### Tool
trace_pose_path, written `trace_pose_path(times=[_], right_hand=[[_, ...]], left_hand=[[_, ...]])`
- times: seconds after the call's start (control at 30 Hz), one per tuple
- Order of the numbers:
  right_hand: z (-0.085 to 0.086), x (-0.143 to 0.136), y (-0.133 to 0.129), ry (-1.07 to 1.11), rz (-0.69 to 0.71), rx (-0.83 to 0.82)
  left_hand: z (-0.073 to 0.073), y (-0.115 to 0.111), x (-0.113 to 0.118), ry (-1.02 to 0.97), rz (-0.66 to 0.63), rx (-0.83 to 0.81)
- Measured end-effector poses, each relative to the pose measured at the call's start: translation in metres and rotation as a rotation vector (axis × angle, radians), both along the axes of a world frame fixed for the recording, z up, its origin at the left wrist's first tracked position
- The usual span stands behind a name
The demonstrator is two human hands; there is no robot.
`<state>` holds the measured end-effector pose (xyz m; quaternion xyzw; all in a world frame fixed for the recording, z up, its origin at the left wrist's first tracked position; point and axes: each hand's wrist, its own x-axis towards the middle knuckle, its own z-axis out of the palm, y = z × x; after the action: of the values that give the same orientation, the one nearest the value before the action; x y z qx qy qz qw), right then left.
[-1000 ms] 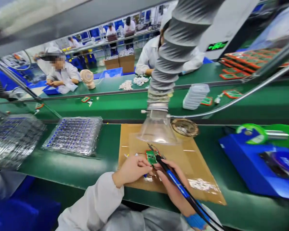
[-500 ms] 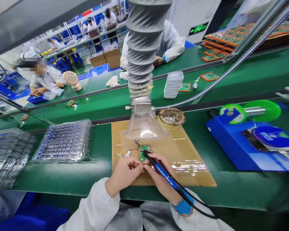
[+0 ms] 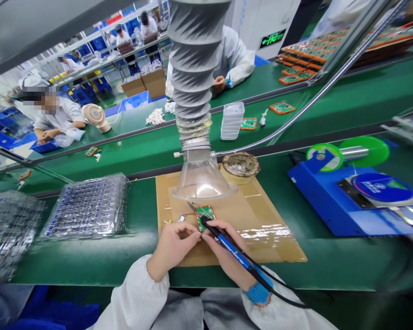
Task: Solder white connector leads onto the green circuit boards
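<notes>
In my right hand (image 3: 231,269) is a soldering iron (image 3: 234,253) with a blue and black handle, its metal tip end reaching over a small green circuit board (image 3: 209,211). The board has an orange edge and lies on a tape-covered cardboard sheet (image 3: 275,247). My left hand (image 3: 175,244) is closed in a pinch at the board's near edge, fingertips meeting those of my right hand. Whatever the pinch holds is too small to make out. A wire leads from the board to a white connector (image 3: 182,218) beyond my left hand.
A clear fume hood (image 3: 204,178) on a grey hose hangs just above the board. Behind it sits a round pot of solder bits (image 3: 240,167). Plastic trays (image 3: 86,206) are stacked at left; a blue solder-reel machine (image 3: 316,192) stands at right. Co-workers sit across the green conveyor (image 3: 137,149).
The camera view has shifted slightly, so the background sits farther left. Both hands keep nearly the same pose at the board, and the soldering iron stays in my right hand.
</notes>
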<state>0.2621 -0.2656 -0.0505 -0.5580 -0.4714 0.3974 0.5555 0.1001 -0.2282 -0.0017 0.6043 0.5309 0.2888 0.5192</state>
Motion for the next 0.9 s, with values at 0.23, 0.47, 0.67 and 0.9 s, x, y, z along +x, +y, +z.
trace_pose_path(times=[0.23, 0.47, 0.67, 0.9], right_hand=[[0.007, -0.002, 0.002, 0.062, 0.024, 0.08], [0.002, -0.003, 0.003, 0.151, 0.046, 0.048], [-0.004, -0.003, 0.005, 0.183, 0.02, -0.017], [0.005, -0.005, 0.006, 0.295, 0.065, -0.02]], left_hand=[[0.0, 0.001, 0.001, 0.009, -0.041, -0.016], [-0.002, 0.002, 0.001, 0.004, -0.022, -0.02], [0.002, 0.004, 0.001, 0.008, -0.002, 0.019], [-0.001, 0.002, 0.003, -0.02, 0.004, 0.007]])
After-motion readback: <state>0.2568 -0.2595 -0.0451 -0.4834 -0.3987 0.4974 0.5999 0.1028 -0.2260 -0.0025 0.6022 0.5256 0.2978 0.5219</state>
